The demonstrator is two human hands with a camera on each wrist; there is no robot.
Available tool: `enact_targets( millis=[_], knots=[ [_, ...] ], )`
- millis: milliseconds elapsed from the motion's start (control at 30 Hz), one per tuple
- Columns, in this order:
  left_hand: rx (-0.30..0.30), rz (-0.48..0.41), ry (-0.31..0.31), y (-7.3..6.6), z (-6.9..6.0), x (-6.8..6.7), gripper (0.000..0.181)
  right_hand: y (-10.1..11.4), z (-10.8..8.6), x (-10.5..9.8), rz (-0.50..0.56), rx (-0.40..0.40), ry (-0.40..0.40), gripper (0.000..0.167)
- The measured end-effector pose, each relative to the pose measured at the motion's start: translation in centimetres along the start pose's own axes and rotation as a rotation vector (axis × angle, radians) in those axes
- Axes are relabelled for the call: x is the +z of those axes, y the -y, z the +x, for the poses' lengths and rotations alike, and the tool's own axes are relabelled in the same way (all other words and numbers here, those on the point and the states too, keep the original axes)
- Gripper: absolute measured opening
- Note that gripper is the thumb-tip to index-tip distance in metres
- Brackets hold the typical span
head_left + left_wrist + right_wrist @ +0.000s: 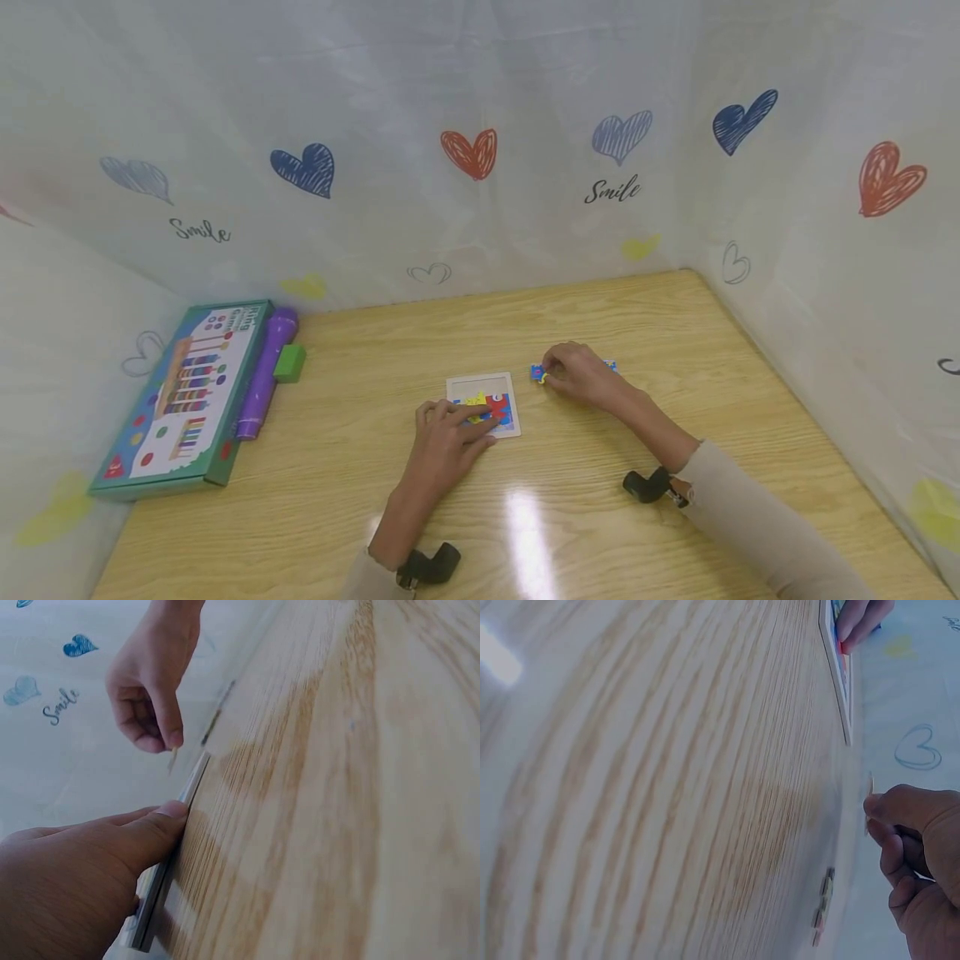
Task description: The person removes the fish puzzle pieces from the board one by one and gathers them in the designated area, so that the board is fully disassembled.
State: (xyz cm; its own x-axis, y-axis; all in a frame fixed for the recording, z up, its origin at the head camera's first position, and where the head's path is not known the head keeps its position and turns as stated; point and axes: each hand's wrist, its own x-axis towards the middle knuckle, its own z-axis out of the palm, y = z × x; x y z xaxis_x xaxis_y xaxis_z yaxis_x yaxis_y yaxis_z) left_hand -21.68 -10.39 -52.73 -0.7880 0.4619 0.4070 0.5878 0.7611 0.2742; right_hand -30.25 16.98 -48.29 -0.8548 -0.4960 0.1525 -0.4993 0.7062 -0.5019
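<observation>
Head view has both hands working around a little puzzle tray (480,386) on a wood-look table (375,358). Left hand (444,437) is resting on the near side of it, fingers pretty straight and laid over the pieces, not curled round anything. You can make out a yellow piece (476,399) and a red piece (497,402) sitting in there by the fingertips, and the far strip of the tray is bare. The left wrist view has that thumb lying against the tray's edge. Right hand (581,375) is just off to the right of the tray, thumb and finger closed in a narrow pinch on a small puzzle piece (537,373), mostly blue with a bit of yellow. From the right wrist view it's edge-on and held up off the table; can't make out its exact shape. Some loose pieces (611,365) lie on the table just past that hand, partly hidden by it. Way over on the left there's a ring game box (180,392) with a purple microphone (267,367) alongside and a green block (290,364) right by that. Behind it all hangs a white curtain (375,83) with hearts and "Smile" printed on it.
</observation>
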Motion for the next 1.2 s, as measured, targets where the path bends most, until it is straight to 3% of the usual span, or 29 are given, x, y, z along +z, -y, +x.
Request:
enact_targets(
  millis=[233, 567, 833, 1200],
  knots=[
    [-0.02, 0.008, 0.023, -0.1, 0.0, 0.0, 0.028, -0.4, -0.3, -0.1, -0.018, -0.016, -0.021, 0.011],
    [0.003, -0.004, -0.012, 0.0, 0.0, 0.0, 0.026, -1.2, -0.3, 0.0, 0.014, -0.019, -0.013, 0.011],
    [-0.013, -0.014, 0.016, 0.0, 0.0, 0.0, 0.028, -1.8, -0.3, 0.2, 0.023, -0.027, -0.01, 0.01],
    [-0.005, -0.005, 0.006, 0.0, 0.0, 0.1, 0.027, -2.2, -0.4, 0.2, 0.005, -0.012, -0.003, 0.011]
  ],
)
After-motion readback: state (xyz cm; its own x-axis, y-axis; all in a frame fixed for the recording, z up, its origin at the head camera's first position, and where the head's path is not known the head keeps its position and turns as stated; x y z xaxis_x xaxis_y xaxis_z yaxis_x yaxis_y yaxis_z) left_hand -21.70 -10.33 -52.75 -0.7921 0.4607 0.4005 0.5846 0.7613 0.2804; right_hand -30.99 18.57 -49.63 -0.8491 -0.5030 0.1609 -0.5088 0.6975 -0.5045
